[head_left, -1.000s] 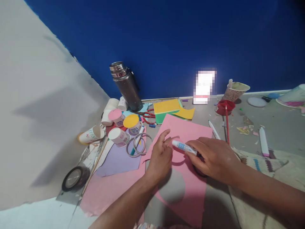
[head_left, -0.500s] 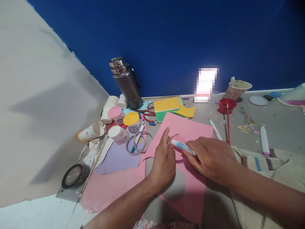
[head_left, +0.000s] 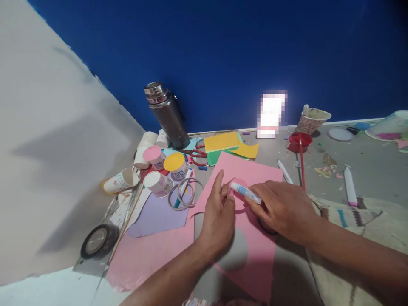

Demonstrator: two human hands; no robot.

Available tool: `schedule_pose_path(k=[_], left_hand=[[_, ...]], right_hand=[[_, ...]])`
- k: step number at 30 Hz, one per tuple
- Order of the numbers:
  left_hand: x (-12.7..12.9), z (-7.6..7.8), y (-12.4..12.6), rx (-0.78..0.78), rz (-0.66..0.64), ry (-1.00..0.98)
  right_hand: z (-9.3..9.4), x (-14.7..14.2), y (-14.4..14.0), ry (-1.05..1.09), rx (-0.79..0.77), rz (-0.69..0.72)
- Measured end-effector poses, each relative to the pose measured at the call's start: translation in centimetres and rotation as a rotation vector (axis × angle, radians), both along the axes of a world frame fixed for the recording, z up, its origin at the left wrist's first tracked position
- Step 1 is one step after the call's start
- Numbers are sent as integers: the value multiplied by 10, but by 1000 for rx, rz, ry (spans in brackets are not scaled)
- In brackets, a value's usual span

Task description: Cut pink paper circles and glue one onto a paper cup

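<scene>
My right hand (head_left: 282, 208) is closed around a white glue tube (head_left: 245, 192) with a blue label. The tube's tip points left and lies over a pink paper circle (head_left: 239, 207). My left hand (head_left: 219, 219) pinches the circle's left side between thumb and fingers, its index finger stretched upward. Beneath both hands lies a pink sheet (head_left: 261, 168) with a round hole cut near its lower end, grey table showing through. Left of my hands are two grey rings (head_left: 190, 203) and a teal-and-white marker (head_left: 183, 187). Whether the tip touches the circle is hard to see.
Paper cups with a pink top (head_left: 152, 154) and a yellow top (head_left: 175, 163) stand at left, by a dark flask (head_left: 168, 121). Red-handled scissors (head_left: 199, 153) lie near yellow paper (head_left: 223, 141). A tape roll (head_left: 98, 241) is front left; a marker (head_left: 350, 187) lies right.
The glue tube's tip has shifted slightly over the pink circle, and the tube has tilted a little. My left hand keeps nearly the same hold. The whole view has shifted slightly.
</scene>
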State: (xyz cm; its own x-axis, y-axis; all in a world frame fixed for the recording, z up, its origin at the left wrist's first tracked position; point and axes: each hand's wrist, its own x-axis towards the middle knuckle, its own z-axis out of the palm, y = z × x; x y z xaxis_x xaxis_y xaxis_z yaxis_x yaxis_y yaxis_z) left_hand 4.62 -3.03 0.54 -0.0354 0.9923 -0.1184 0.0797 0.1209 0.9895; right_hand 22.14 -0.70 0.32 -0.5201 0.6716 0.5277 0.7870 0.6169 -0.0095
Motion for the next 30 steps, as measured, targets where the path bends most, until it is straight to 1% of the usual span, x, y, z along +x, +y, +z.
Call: schedule_pose_path(k=[3, 6, 8, 12, 16, 19, 22, 26, 28, 30], left_hand=[[-5, 5, 5, -24, 3, 44], [-7, 10, 8, -11, 14, 144], [-6, 10, 8, -4, 28, 214], [-2, 5, 6, 48, 65, 280], [1, -5, 4, 100, 61, 313], [1, -10, 3, 137, 62, 334], [0, -8, 2, 142, 52, 287], [-2, 2, 3, 42, 56, 124], [-4, 7, 5, 4, 89, 98], [-6, 9, 8, -17, 114, 115]], right_hand=[[-1, 0, 0, -8, 42, 30], [0, -2, 0, -13, 78, 56], [1, -3, 0, -21, 75, 52], [2, -5, -2, -13, 27, -2], [4, -6, -2, 10, -14, -64], [6, -6, -2, 9, -39, -97], [5, -3, -1, 7, -14, -91], [2, -1, 0, 17, 67, -53], [0, 0, -1, 17, 71, -29], [-1, -1, -2, 8, 62, -15]])
